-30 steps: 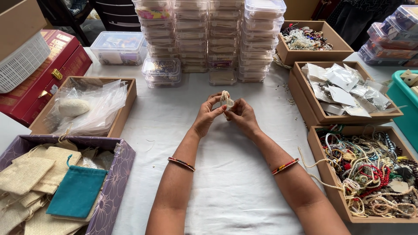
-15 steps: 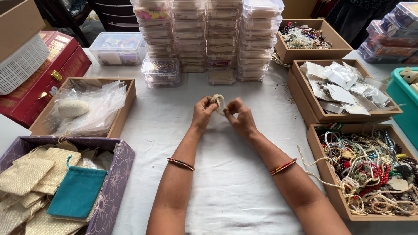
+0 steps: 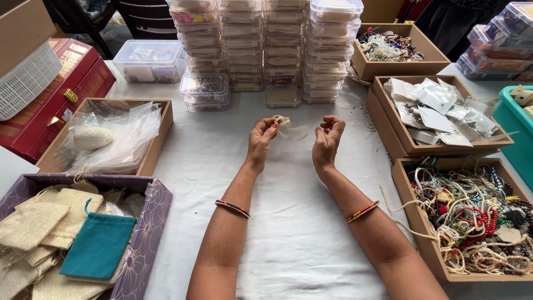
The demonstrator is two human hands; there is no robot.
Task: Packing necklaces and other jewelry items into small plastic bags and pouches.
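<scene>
Both hands raised over the white tablecloth (image 3: 288, 222), just in front of the stacked clear plastic boxes (image 3: 266, 44). Left hand (image 3: 262, 139) pinches a small cream cord bundle (image 3: 283, 122) at its fingertips; a thin strand runs from it toward the right hand (image 3: 327, 139), fingers curled in, apparently gripping the strand's end. Right of the stack: cardboard tray of plastic packets (image 3: 438, 111), then tray of beaded jewellery (image 3: 472, 216). Left of it: purple box with a teal pouch (image 3: 97, 247)

A single head-worn camera looks steeply down and forward over the bench (image 3: 288, 222). It sits close above the forearms. The far stacked containers (image 3: 266, 44) reach the top edge.
</scene>
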